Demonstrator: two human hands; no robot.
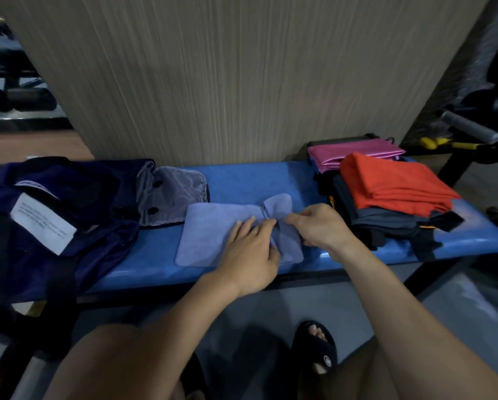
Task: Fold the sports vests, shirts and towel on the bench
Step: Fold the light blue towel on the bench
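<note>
Towel (213, 235): mid-worktop (256, 177), half folded | left hand (250, 252) lies flat on it, fingers straight | right hand (320, 226) pinches its right flap | I judge it soft, light, limp; best taken at corners | folded stack (395, 194) far right.

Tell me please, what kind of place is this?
Probably a gym or its changing area. A padded blue bench stands against a wood-grain wall, a grey foam-covered bar of exercise equipment shows at the right, and folded sports clothes are piled on the bench.
</note>
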